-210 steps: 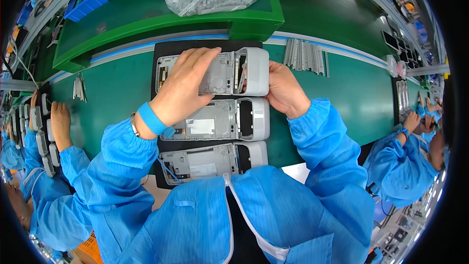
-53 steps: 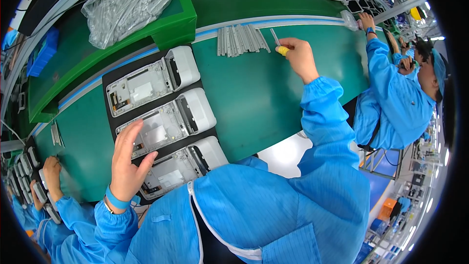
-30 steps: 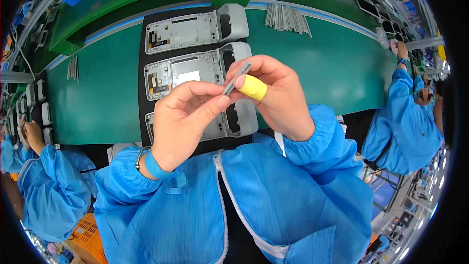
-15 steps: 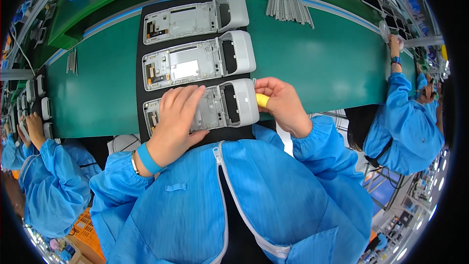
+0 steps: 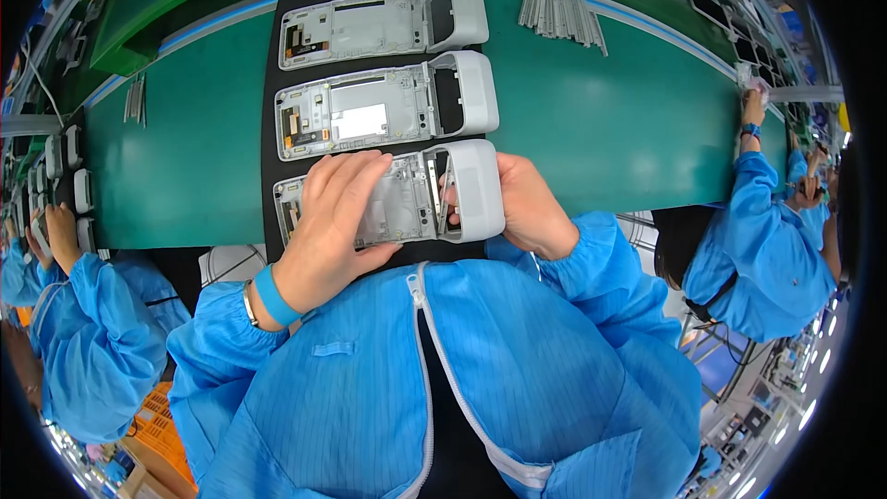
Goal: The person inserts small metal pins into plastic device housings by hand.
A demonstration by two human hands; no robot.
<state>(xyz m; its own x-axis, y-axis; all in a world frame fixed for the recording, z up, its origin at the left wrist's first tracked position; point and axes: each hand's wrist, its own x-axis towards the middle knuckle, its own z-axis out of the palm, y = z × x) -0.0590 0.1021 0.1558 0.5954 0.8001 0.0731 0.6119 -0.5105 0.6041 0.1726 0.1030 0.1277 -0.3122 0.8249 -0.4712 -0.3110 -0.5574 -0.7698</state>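
The nearest grey plastic device housing (image 5: 393, 208) lies open side up, its raised hollow end to the right. My left hand (image 5: 337, 208) grips it across the width, fingers over the far edge and thumb at the near edge. Behind that raised end is my right hand (image 5: 531, 208), with fingertips reaching in and showing through the opening. They are closed on a thin metal strip (image 5: 433, 187) standing across the opening; part of the grip is hidden. Two similar housings, a middle one (image 5: 407, 106) and a far one (image 5: 393, 30), lie in a row beyond.
A black mat (image 5: 270, 83) lies under the housings on the green bench top (image 5: 610, 129). Loose metal strips (image 5: 562, 20) are bunched at the back right, and a few more strips (image 5: 136, 100) lie far left. Co-workers in blue sit on both sides, including one sleeve (image 5: 753, 212) at right.
My right hand has moved its fingers from outside the raised end into its opening, bringing the strip into view there. My left hand stays on the housing. The view has shifted slightly.
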